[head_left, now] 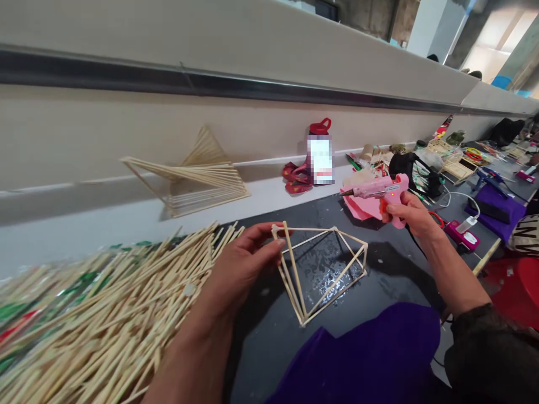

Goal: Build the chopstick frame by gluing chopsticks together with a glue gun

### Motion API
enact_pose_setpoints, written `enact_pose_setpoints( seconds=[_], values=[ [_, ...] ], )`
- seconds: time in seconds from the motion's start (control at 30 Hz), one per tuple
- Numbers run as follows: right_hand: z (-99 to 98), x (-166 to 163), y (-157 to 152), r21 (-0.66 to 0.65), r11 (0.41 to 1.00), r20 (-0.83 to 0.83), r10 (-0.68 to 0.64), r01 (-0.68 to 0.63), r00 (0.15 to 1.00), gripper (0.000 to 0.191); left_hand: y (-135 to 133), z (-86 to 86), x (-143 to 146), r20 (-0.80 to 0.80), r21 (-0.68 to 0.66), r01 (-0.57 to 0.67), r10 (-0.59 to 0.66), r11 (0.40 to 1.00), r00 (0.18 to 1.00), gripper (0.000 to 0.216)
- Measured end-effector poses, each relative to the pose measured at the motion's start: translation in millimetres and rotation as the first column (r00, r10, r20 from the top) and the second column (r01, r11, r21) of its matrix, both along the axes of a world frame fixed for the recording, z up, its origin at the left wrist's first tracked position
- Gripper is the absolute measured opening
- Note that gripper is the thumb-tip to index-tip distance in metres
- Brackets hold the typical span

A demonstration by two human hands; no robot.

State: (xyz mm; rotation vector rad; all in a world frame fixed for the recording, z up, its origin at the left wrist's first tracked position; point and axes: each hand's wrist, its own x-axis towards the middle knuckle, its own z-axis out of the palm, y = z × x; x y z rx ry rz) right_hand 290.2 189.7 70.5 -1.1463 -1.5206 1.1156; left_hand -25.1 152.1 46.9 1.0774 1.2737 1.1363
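Observation:
My left hand pinches the upper left corner of a small frame made of thin wooden sticks, joined at the corners with whitish blobs. One stick leans from the frame's near corner up to my thumb. My right hand is wrapped round the handle of a pink hot glue gun, a finger at its orange trigger. The gun's dark nozzle points left, raised above the table and apart from the frame. A small red light glows on its side.
A big heap of loose sticks lies at the left. Behind it, a finished-looking stick model leans by the wall. A red-lidded bottle stands on the ledge. Purple cloth covers the near edge; a magenta power strip sits at right.

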Motion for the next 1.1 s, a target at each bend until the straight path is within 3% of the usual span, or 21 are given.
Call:
enact_pose_setpoints(
  seconds=[0.1,0.2,0.47,0.7,1.1],
  values=[
    [5.5,-20,-1,-0.052,0.988,-0.016,0.145,-0.146,0.989,0.036,0,1.4,3,-0.067,0.017,0.000,0.001,1.000,0.998,0.041],
    [6.2,-37,-1,-0.109,0.964,0.078,0.250,-0.241,0.965,0.035,0,2.5,5,-0.095,0.022,-0.002,0.004,1.000,0.995,0.043],
    [10.1,-59,-1,-0.096,0.895,0.050,0.441,-0.435,0.896,0.035,3,1.0,11,-0.004,-0.022,-0.076,0.076,0.997,0.997,0.045],
    [10.4,-68,2,-0.099,0.886,0.103,0.463,-0.454,0.881,0.031,9,-6.0,10,0.062,0.005,-0.085,0.085,0.996,0.994,0.046],
    [17.5,-74,-2,-0.080,0.919,0.298,0.392,-0.386,0.870,0.029,7,-1.7,12,0.057,-0.016,-0.072,0.073,0.997,0.996,0.045]
  ],
)
